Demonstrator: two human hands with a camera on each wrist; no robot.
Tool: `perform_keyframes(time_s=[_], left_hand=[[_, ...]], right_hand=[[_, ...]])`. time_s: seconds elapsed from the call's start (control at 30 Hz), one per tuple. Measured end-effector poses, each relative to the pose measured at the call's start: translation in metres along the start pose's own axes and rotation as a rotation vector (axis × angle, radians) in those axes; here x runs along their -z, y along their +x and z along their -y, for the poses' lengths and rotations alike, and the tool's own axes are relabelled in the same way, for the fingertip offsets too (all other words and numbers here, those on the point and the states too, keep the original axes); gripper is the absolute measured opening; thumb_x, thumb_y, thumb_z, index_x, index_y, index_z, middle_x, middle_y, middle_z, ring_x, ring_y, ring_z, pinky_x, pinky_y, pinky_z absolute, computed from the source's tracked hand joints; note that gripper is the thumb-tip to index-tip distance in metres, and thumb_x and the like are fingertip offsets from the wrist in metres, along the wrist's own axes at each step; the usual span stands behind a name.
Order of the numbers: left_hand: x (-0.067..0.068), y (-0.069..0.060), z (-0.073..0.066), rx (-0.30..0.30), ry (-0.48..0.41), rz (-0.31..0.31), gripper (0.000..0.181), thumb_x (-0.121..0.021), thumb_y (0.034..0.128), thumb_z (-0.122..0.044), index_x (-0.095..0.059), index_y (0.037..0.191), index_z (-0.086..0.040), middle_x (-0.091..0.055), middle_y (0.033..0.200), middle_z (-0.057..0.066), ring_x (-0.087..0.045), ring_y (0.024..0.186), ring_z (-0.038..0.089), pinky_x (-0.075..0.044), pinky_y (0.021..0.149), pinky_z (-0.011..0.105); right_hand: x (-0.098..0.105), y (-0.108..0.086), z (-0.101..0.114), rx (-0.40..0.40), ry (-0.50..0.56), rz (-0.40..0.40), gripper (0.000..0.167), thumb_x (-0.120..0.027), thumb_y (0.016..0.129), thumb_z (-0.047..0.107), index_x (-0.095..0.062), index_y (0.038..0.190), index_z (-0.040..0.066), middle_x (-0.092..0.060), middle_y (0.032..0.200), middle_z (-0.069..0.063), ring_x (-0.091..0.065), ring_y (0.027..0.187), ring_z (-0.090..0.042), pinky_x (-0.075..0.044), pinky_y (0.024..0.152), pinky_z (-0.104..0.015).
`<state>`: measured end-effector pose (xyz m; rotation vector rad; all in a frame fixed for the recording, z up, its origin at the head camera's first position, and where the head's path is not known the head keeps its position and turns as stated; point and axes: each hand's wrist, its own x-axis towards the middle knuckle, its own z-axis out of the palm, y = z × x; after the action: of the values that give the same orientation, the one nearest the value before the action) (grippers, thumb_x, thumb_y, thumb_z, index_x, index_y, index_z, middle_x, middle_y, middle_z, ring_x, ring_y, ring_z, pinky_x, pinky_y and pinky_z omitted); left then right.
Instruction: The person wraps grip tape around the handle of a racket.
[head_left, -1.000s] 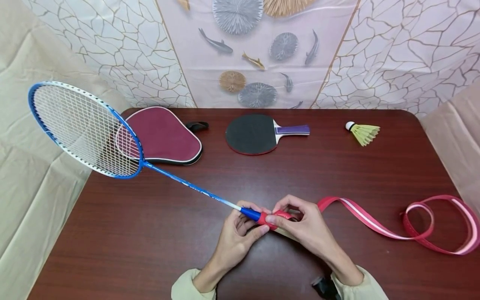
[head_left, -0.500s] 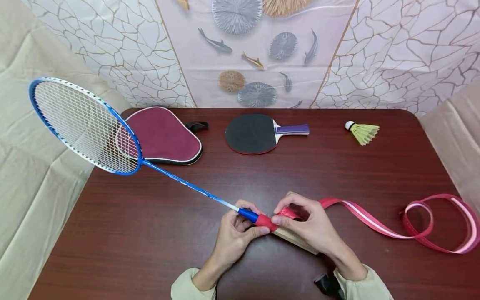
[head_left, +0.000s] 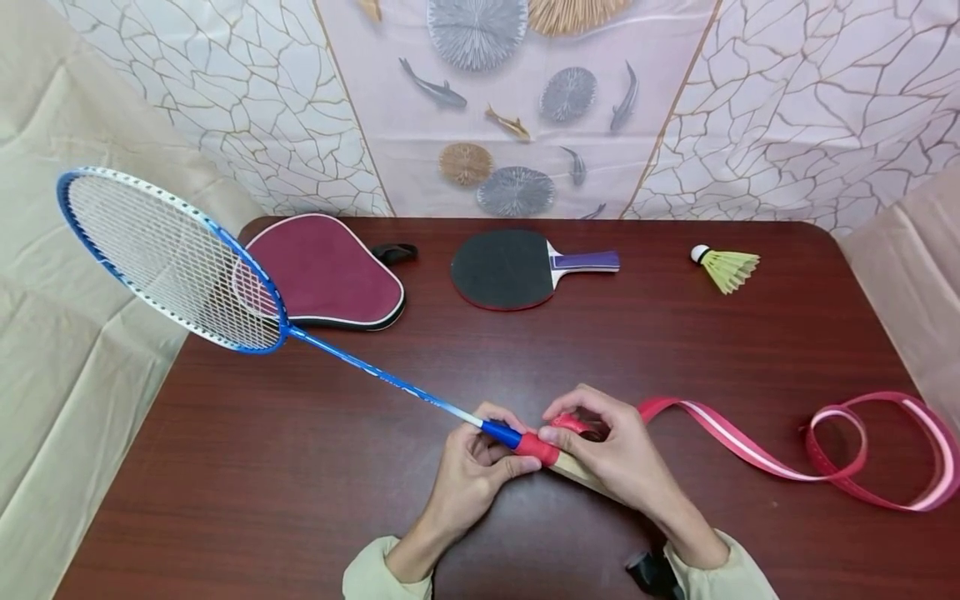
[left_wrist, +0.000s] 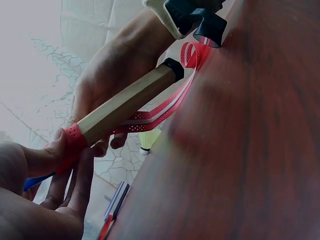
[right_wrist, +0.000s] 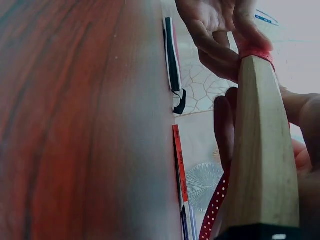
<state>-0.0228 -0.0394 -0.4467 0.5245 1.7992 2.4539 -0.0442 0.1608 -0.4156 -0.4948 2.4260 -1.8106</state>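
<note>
1. Location: find the badminton racket held aloft over the desk, tilted, with the strung head at far left and the wooden handle near the middle, clear of the surface.
2. State of hands: left hand with thumb and fingers around the red wrapped band, just below the blue collar; right hand with red grip tape pinched beside the handle.
3. Weight: expect a light racket, probably inclined to swing at the long, unsupported head end.
4. Stiffness: treat shaft and handle as rigid; treat the perforated, pale-striped tape as soft, stretchable and prone to twist, judging by the loose coil at right.
5. Friction: expect slight slip on bare, faceted wood and better purchase on the wrapped band.
6. Fragility: avoid pressing on the strings or pulling hard enough to tear the tape.
7. Hold points: grasp at the wrapped band or lower down, near the black end cap; take the tape flat, close to the wood.
8. Surface: dark reddish-brown wood grain, faintly glossy; paddle case, black-faced paddle and yellow shuttlecock along the far side.
9. Room: patterned backdrop of discs and fish behind; beige drape at left, similar cloth at right.
</note>
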Motion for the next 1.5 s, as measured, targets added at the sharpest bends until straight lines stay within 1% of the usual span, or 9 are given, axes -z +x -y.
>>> perform_keyframes(time_s=[0.13, 0.27, 0.33, 0.57, 0.77, 0.97, 1.17, 1.4, 1.5], left_hand=[[0.000, -0.001, 0.001, -0.006, -0.024, 0.003, 0.035, -0.076, 0.0789, 0.010, -0.055, 0.105, 0.001, -0.064, 0.102, 0.020, -0.065, 0.093, 0.030, -0.057, 0.082, 0.036], [0.000, -0.002, 0.002, -0.026, -0.031, 0.015, 0.033, -0.074, 0.0797, 0.011, -0.055, 0.105, 0.002, -0.065, 0.105, 0.022, -0.065, 0.096, 0.035, -0.055, 0.085, 0.038], [0.000, -0.002, 0.002, -0.036, -0.033, 0.024, 0.033, -0.074, 0.0802, 0.012, -0.055, 0.105, 0.002, -0.064, 0.106, 0.022, -0.064, 0.097, 0.036, -0.055, 0.086, 0.038], [0.000, 0.001, 0.001, -0.082, -0.018, 0.055, 0.032, -0.073, 0.0806, 0.013, -0.055, 0.104, 0.002, -0.058, 0.107, 0.022, -0.060, 0.097, 0.030, -0.055, 0.082, 0.031], [0.000, 0.001, -0.002, -0.058, -0.014, 0.058, 0.041, -0.072, 0.0822, 0.012, -0.053, 0.117, 0.000, -0.049, 0.109, 0.032, -0.058, 0.095, 0.022, -0.055, 0.079, 0.027], [-0.002, 0.001, -0.006, -0.054, 0.002, 0.039, 0.057, -0.070, 0.0843, 0.011, -0.047, 0.135, -0.001, -0.052, 0.111, 0.025, -0.058, 0.099, 0.024, -0.054, 0.081, 0.027], [-0.009, -0.002, -0.005, -0.006, 0.026, -0.041, 0.042, -0.071, 0.0867, 0.003, -0.055, 0.126, 0.000, -0.062, 0.115, 0.019, -0.065, 0.099, 0.027, -0.056, 0.085, 0.035], [-0.013, -0.001, -0.003, -0.121, 0.169, -0.013, 0.042, -0.069, 0.0876, 0.006, -0.053, 0.126, 0.003, -0.064, 0.114, 0.016, -0.067, 0.095, 0.026, -0.057, 0.080, 0.040], [-0.015, -0.001, -0.009, -0.099, 0.179, -0.056, 0.039, -0.072, 0.0841, 0.009, -0.056, 0.119, 0.004, -0.066, 0.109, 0.015, -0.068, 0.094, 0.025, -0.057, 0.080, 0.040]], right_hand=[[-0.002, -0.001, 0.001, -0.047, 0.008, 0.033, 0.013, -0.078, 0.085, 0.020, -0.070, 0.096, 0.020, -0.067, 0.087, 0.003, -0.062, 0.067, -0.017, -0.051, 0.055, -0.027], [-0.003, -0.002, 0.002, -0.150, 0.098, 0.079, 0.014, -0.077, 0.087, 0.021, -0.068, 0.097, 0.015, -0.068, 0.078, -0.003, -0.063, 0.055, -0.025, -0.052, 0.049, -0.031], [-0.002, -0.002, 0.002, -0.181, 0.104, 0.091, 0.017, -0.077, 0.086, 0.023, -0.069, 0.098, 0.014, -0.069, 0.075, -0.004, -0.064, 0.056, -0.026, -0.053, 0.050, -0.030], [0.002, 0.000, -0.002, -0.223, 0.028, 0.144, 0.013, -0.075, 0.087, 0.032, -0.073, 0.092, 0.020, -0.068, 0.071, 0.000, -0.056, 0.057, -0.010, -0.042, 0.049, -0.021], [0.001, 0.000, -0.005, -0.183, 0.068, 0.139, 0.008, -0.074, 0.089, 0.025, -0.071, 0.090, 0.017, -0.062, 0.063, -0.001, -0.048, 0.051, -0.007, -0.037, 0.043, -0.022], [0.000, 0.000, -0.004, -0.092, 0.104, 0.079, 0.004, -0.075, 0.088, 0.016, -0.071, 0.091, 0.014, -0.066, 0.074, -0.003, -0.055, 0.059, -0.011, -0.043, 0.048, -0.025], [0.001, -0.001, -0.001, -0.022, 0.111, -0.013, 0.008, -0.075, 0.087, 0.009, -0.071, 0.092, 0.013, -0.067, 0.078, -0.004, -0.055, 0.060, -0.013, -0.044, 0.049, -0.025], [-0.001, -0.001, -0.003, -0.056, 0.141, -0.031, 0.013, -0.076, 0.085, 0.006, -0.069, 0.096, 0.010, -0.068, 0.082, -0.006, -0.063, 0.066, -0.015, -0.051, 0.055, -0.025], [-0.003, -0.002, -0.004, -0.059, 0.171, 0.010, 0.015, -0.075, 0.086, 0.004, -0.067, 0.097, 0.008, -0.067, 0.083, -0.007, -0.064, 0.068, -0.016, -0.054, 0.057, -0.026]])
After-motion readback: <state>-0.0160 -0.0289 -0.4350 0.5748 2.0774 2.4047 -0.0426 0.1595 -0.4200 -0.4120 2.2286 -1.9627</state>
